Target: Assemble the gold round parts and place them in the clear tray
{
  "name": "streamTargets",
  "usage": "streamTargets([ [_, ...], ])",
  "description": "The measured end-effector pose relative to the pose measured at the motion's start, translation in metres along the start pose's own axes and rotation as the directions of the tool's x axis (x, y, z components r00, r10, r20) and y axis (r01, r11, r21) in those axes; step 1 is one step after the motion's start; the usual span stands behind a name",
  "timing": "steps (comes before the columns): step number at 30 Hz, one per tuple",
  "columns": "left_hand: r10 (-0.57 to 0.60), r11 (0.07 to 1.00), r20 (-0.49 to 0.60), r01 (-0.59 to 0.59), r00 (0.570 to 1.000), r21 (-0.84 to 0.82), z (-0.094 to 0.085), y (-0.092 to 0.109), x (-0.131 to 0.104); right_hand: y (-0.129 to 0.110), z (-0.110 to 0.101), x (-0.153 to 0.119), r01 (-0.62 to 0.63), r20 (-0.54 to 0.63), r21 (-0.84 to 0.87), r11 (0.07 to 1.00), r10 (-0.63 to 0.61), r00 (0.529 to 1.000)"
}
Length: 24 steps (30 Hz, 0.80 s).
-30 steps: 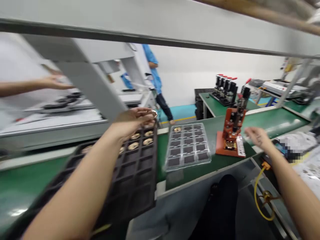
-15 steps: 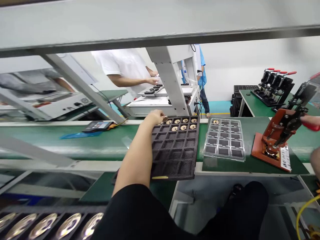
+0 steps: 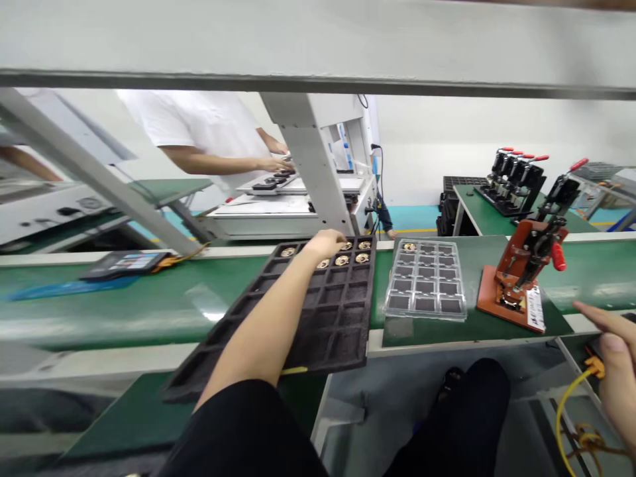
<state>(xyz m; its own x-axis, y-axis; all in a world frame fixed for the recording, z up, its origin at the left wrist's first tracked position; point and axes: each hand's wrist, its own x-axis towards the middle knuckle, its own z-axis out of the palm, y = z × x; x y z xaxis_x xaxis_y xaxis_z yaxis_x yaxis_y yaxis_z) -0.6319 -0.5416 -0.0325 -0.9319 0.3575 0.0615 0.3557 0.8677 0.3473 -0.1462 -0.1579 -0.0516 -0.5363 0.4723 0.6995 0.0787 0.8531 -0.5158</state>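
Note:
My left hand (image 3: 325,245) reaches over the far rows of a black foam tray (image 3: 348,341), its fingers curled down and closed. Whatever is between the fingertips is hidden. Round gold-coloured metal parts (image 3: 342,260) sit in the tray's far pockets around the hand. At the right edge, my right hand (image 3: 616,358) is partly in view, index finger stretched out and thumb apart. It is nearest to an orange toggle clamp fixture (image 3: 511,281) with a raised red handle, and is not touching it. Between tray and fixture lies a clear plastic tray (image 3: 426,278) with one gold part in its far left pocket.
A green conveyor belt (image 3: 159,301) runs across, carrying a dark device (image 3: 124,264). A yellow cable (image 3: 560,414) with an orange connector hangs below my right hand. White frame bars cross overhead. Behind, a person in a white shirt (image 3: 209,129) works; several black clamps (image 3: 514,179) stand beyond.
My view has turned right. My right hand has left the clamp handle and dropped toward the lower right. My left hand stays over the far tray rows; the gold part at its fingertips is now hidden.

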Motion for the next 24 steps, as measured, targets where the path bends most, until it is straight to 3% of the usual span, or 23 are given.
streamTargets([
  [4, 0.196, 0.981, 0.103, -0.194, 0.975, -0.029, 0.057, 0.092, 0.044, -0.008, -0.005, -0.012, -0.007, 0.067, 0.079, 0.997, 0.002, 0.998],
  [6, 0.188, 0.982, 0.139, -0.188, 0.972, -0.014, 0.082, 0.127, 0.054, -0.008, -0.01, -0.019, 0.049, 0.094, 0.071, 0.996, -0.055, 0.994],
  [8, 0.146, 0.988, 0.165, -0.151, 0.975, 0.014, 0.095, 0.147, 0.057, -0.005, -0.021, -0.031, 0.067, 0.104, 0.025, 0.997, -0.069, 0.992],
  [10, 0.123, 0.991, 0.172, -0.13, 0.977, 0.027, 0.096, 0.158, 0.056, 0.0, -0.036, -0.046, 0.041, 0.097, -0.021, 0.999, -0.039, 0.995],
  [13, 0.159, 0.987, 0.12, -0.16, 0.98, -0.006, 0.083, 0.173, 0.044, 0.011, -0.057, -0.069, -0.048, 0.068, -0.053, 0.997, 0.052, 0.996],
  [15, 0.239, 0.97, 0.07, -0.234, 0.969, -0.067, 0.074, 0.194, 0.024, 0.018, -0.064, -0.08, -0.137, 0.071, -0.031, 0.99, 0.139, 0.988],
  [17, 0.37, 0.921, 0.051, -0.359, 0.928, -0.154, 0.069, 0.227, -0.007, 0.018, -0.063, -0.083, -0.25, 0.088, 0.019, 0.968, 0.247, 0.965],
  [19, 0.563, 0.803, 0.045, -0.532, 0.825, -0.269, 0.069, 0.268, -0.052, 0.012, -0.058, -0.078, -0.349, 0.124, 0.099, 0.932, 0.337, 0.933],
  [20, 0.673, 0.698, 0.011, -0.631, 0.739, -0.34, 0.07, 0.289, -0.077, 0.006, -0.055, -0.073, -0.382, 0.138, 0.152, 0.911, 0.363, 0.921],
  [21, 0.82, 0.467, -0.113, -0.769, 0.562, -0.437, 0.073, 0.31, -0.103, 0.001, -0.052, -0.068, -0.398, 0.156, 0.216, 0.891, 0.371, 0.915],
  [22, 0.894, 0.219, -0.254, -0.853, 0.37, -0.473, 0.075, 0.329, -0.128, -0.005, -0.051, -0.062, -0.404, 0.163, 0.293, 0.867, 0.371, 0.914],
  [24, 0.902, -0.18, -0.433, -0.902, 0.009, -0.392, 0.082, 0.362, -0.173, -0.013, -0.052, -0.052, -0.38, 0.169, 0.444, 0.811, 0.341, 0.925],
])
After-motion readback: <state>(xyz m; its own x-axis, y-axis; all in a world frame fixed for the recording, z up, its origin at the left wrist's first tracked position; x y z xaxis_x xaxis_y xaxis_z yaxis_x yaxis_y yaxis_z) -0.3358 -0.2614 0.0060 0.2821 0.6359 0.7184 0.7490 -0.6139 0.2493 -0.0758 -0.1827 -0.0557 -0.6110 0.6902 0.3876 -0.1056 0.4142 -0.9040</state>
